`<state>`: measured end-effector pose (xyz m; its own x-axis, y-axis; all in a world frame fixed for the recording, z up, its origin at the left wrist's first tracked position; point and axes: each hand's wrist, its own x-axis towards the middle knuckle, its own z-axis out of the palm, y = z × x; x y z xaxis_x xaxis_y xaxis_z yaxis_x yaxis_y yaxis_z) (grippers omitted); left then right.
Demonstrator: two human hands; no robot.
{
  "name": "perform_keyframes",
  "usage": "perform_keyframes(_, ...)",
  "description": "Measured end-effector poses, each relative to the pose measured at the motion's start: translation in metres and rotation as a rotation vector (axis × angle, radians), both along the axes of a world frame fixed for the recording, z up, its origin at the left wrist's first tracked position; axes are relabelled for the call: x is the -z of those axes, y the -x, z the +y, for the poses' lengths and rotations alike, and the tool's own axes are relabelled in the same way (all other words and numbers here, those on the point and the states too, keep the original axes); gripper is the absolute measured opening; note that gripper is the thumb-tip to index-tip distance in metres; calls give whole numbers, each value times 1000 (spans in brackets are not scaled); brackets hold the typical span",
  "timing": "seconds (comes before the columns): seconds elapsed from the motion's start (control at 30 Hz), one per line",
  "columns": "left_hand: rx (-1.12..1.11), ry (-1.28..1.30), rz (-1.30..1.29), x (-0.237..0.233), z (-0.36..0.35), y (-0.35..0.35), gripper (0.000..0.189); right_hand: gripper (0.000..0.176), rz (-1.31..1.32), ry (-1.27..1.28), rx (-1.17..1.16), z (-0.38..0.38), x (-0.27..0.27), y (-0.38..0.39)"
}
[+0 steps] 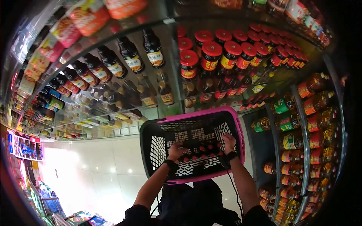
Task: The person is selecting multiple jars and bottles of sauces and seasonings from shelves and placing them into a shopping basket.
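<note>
A black shopping basket (pixel 241 139) with a pink rim sits in front of my body, tilted slightly. Inside stand several dark bottles with red caps (pixel 194 158), grouped close together. My left hand (pixel 176 151) reaches into the basket at the left side of the bottles, its fingers loosely bent and pointing toward them. Whether the fingertips touch a bottle is hard to make out. Over on the right, my right hand (pixel 228 143) is beside the basket's right inner wall with its fingers apart, close to the bottles. Nothing shows in its grasp. Both wrists wear black bands.
Glass shelves ahead carry dark sauce bottles (pixel 154 48) and red-lidded jars (pixel 210 55). To the right, a rack holds several rows of large oil bottles (pixel 320 139). Pale glossy floor tiles (pixel 109 162) lie to the left, with more displays (pixel 49 199) at the lower left.
</note>
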<state>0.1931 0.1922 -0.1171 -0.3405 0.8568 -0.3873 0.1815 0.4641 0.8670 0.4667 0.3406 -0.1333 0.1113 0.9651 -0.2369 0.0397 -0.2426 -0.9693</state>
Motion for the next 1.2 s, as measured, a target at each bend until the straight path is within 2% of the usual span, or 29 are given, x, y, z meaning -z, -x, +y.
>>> perform_keyframes(0.07,-166,-104,-302,10,-15,13,34,8,-80,-18,36,-25,-40,11)
perform_keyframes(0.1,-178,-99,-367,-16,-22,20,26,11,43,32,75,-44,-67,20)
perform_keyframes(0.13,-169,-110,-365,-37,-27,25,26,14,168,82,113,-60,-82,29)
perform_keyframes(0.17,-197,-159,-291,-56,-32,31,25,17,5,53,122,-67,-40,18)
perform_keyframes(0.23,-223,-178,-159,-107,-46,45,20,17,0,-16,177,-106,-60,39)
perform_keyframes(0.27,-215,-188,-156,-109,-53,55,20,17,-9,-75,226,-125,-68,51)
perform_keyframes(0.3,-249,-215,-135,-110,-59,66,20,14,198,-210,293,-139,-57,62)
perform_keyframes(0.33,-283,-243,-113,-111,-66,77,19,14,205,-222,289,-158,-49,66)
perform_keyframes(0.37,-299,-208,-31,-116,-74,87,18,16,-3,-208,227,-175,-58,80)
perform_keyframes(0.4,-335,-281,-98,-108,-83,96,16,18,-211,-193,160,-190,-62,93)
perform_keyframes(0.47,-405,-333,-77,-102,-102,113,13,23,-101,-157,35,-215,-58,115)
perform_keyframes(0.53,-444,-285,-63,-126,-123,124,13,27,-61,-79,-17,-234,-66,138)
perform_keyframes(0.6,-517,-251,-156,-121,-142,134,13,32,-238,-163,-167,-244,-67,153)
perform_keyframes(0.63,-551,-328,-33,-119,-150,134,14,35,-326,-173,-221,-246,-70,158)
perform_keyframes(0.7,-600,-320,-72,-123,-165,135,14,42,-416,-154,-338,-250,-92,166)
perform_keyframes(0.73,-629,-308,-69,-122,-172,133,14,44,-479,5,-378,-256,-154,183)
perform_keyframes(0.8,-698,-316,-88,-120,-184,129,13,48,-495,-126,-452,-251,-144,184)
perform_keyframes(0.93,-735,-367,18,-113,-210,127,12,61,-404,-32,-656,-249,-140,199)
perform_keyframes(1.0,-773,-347,37,-123,-221,132,12,64,-410,-91,-735,-253,-150,214)
perform_keyframes(1.1,-805,-336,55,-135,-232,139,14,65,-430,-12,-725,-267,-177,232)
perform_keyframes(1.2,-824,-365,138,-131,-231,155,15,65,-411,-63,-715,-273,-148,237)
